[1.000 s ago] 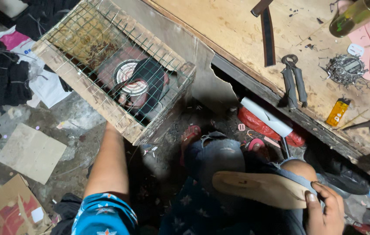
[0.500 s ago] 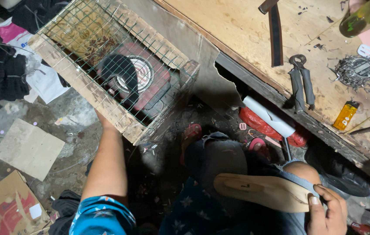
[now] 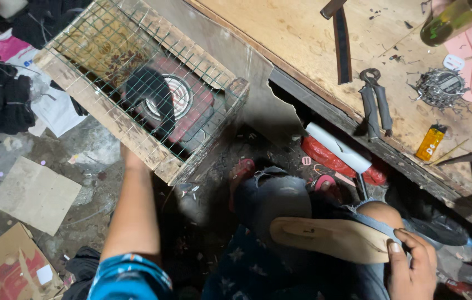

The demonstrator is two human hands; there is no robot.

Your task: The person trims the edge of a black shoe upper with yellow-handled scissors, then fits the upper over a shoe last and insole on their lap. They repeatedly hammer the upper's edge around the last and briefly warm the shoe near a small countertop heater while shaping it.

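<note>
The floor at the left is taken up by a wooden crate covered in green wire mesh [image 3: 141, 91] — the way into it from above is closed by the mesh. Open floor is left beside the flat grey cardboard sheet [image 3: 35, 193]. On the plywood workbench [image 3: 297, 50], bare board is found left of the dark strap [image 3: 341, 44]; the right end is crowded by black pliers [image 3: 376, 108], a heap of nails [image 3: 440, 88] and a yellow lighter [image 3: 430, 143].

Blue star-printed sleeve [image 3: 127, 276], ripped jeans [image 3: 280, 194]

Pliers [image 3: 376, 108] and yellow lighter [image 3: 431, 142] on the plywood board [image 3: 297, 50], nail pile [image 3: 440, 87], cardboard sheet [image 3: 35, 194] on the floor
</note>
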